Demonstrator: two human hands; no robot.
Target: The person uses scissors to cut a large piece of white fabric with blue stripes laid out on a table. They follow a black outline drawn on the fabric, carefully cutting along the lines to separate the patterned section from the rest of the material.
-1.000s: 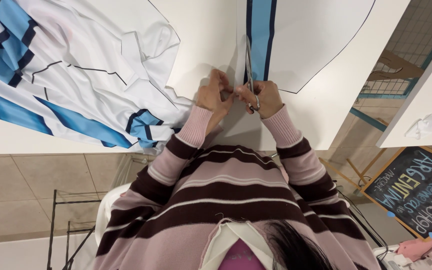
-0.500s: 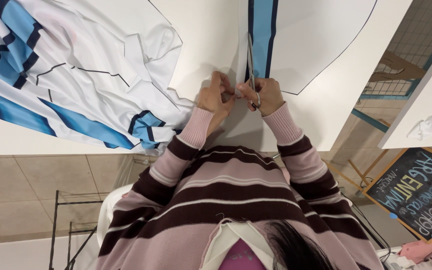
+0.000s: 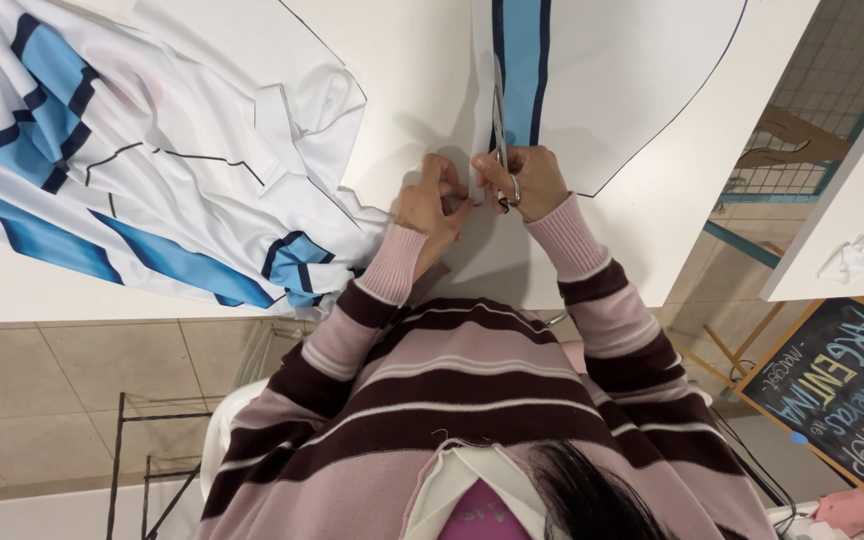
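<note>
Seen from overhead at a white bench (image 3: 402, 60): right hand (image 3: 524, 180) closed around the loops of a pair of scissors (image 3: 501, 135), fingers curled through the handles, blades pointing away along the dark edge of a blue stripe. Left hand (image 3: 436, 205) just beside it, fingers pressed together in a pinch on the near edge of the white fabric panel (image 3: 632, 80) next to the blades. Panel lying flat on the bench, printed with one blue stripe bordered in navy and a thin dark outline curving round it.

Judged by the way it lies: thin, light, soft cloth, probably smooth and a little slippery, with no stiffness of its own; likely to shift or pucker under the blades unless kept taut. Best held close to the cutting line, at the edge, as the left hand does here. Scissors rigid, metal, sharp at the tips; to be gripped by the handle loops only.

Counted: one pair of scissors, one flat panel under the hands, one crumpled heap of blue-striped white fabric (image 3: 152, 170) at the left of the bench, well apart from the blades; two hands, both occupied.
</note>
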